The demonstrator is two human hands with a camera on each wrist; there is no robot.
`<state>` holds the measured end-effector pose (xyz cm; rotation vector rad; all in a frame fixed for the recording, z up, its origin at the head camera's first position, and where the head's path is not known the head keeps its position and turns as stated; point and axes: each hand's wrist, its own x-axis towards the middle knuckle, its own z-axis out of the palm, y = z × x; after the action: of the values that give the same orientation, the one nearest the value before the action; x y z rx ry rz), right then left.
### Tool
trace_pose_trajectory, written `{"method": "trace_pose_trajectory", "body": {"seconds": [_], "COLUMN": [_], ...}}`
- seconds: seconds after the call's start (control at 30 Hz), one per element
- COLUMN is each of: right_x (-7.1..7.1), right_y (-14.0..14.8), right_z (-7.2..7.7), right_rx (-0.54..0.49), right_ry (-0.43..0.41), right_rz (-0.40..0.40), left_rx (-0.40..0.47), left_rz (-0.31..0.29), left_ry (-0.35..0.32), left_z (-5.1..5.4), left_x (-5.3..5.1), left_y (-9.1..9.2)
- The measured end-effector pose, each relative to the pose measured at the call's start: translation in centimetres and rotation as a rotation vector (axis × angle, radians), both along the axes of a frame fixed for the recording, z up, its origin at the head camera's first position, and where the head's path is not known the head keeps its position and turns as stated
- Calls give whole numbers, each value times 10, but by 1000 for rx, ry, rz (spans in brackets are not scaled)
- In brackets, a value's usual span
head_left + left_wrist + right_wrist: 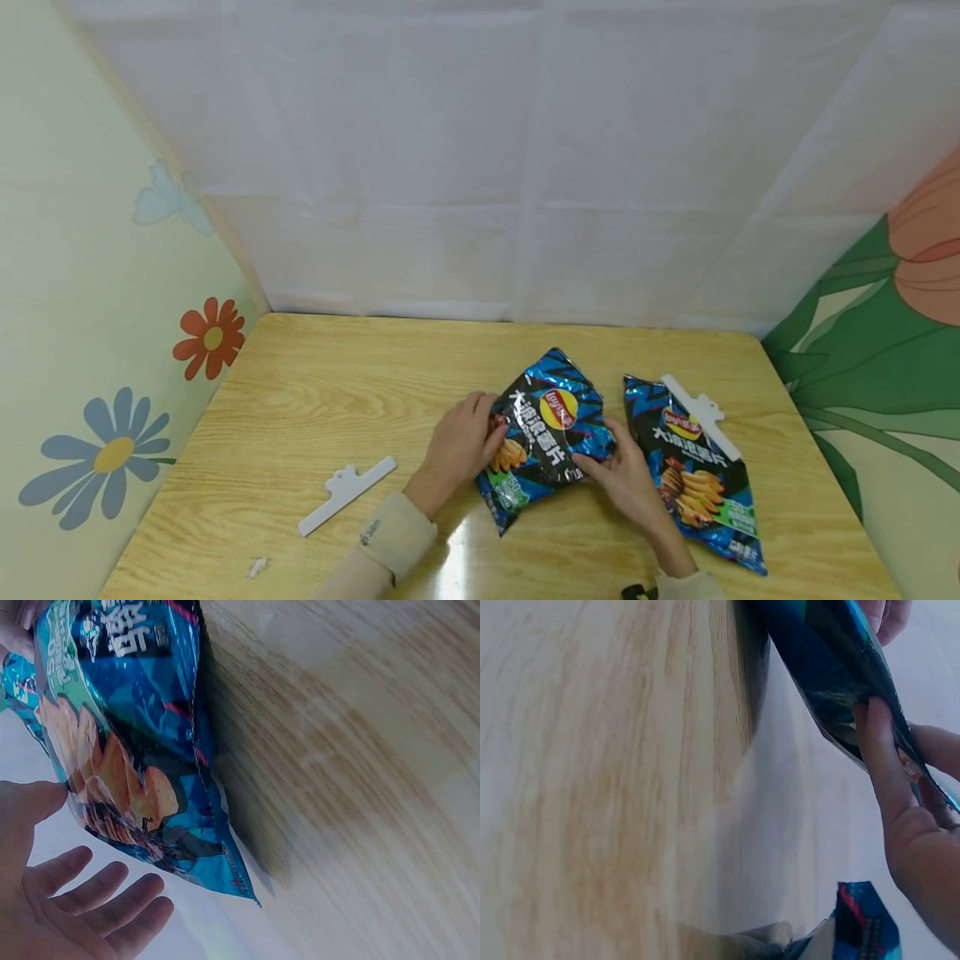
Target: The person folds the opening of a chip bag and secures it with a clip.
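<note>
A blue and black bag of chips (543, 454) is tilted between the two hands over the table. My right hand (626, 479) pinches its right edge, thumb in front and fingers behind, as the right wrist view also shows on the bag (825, 667). At the left edge is my left hand (457, 446). In the left wrist view, the left hand's (67, 892) thumb touches the bag (127, 750), and the other fingers extend loosely apart from it. Just right of the right hand lies a second chip bag (697, 492), a white clip (705, 417) across its upper part.
Another white clip (348, 494) lies on the wooden table (337, 375) left of the left forearm. A small whitish scrap (257, 567) is near the front left. White sheeting (412, 167) hangs behind the table, with flower-patterned panels on both sides.
</note>
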<state>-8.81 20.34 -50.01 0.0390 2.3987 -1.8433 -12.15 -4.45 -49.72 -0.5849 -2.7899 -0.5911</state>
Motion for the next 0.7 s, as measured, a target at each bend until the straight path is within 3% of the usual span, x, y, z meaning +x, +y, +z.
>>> {"method": "trace_pose_trajectory", "body": {"seconds": [0.17, 0.4, 0.57, 0.7], "right_x": [0, 1, 3, 4], "right_y": [0, -1, -2, -3], "right_z": [3, 6, 7, 9], "right_rx": [48, -1, 69, 94], "right_ry": [-33, -54, -49, -53], "right_rz": [18, 75, 85, 96], "left_rx": [7, 32, 44, 47], "left_rz": [11, 18, 36, 43], "left_ry": [-55, -96, -142, -143], "left_z": [2, 2, 4, 5], "left_x": [0, 1, 1, 0], "left_y": [0, 1, 2, 2]}}
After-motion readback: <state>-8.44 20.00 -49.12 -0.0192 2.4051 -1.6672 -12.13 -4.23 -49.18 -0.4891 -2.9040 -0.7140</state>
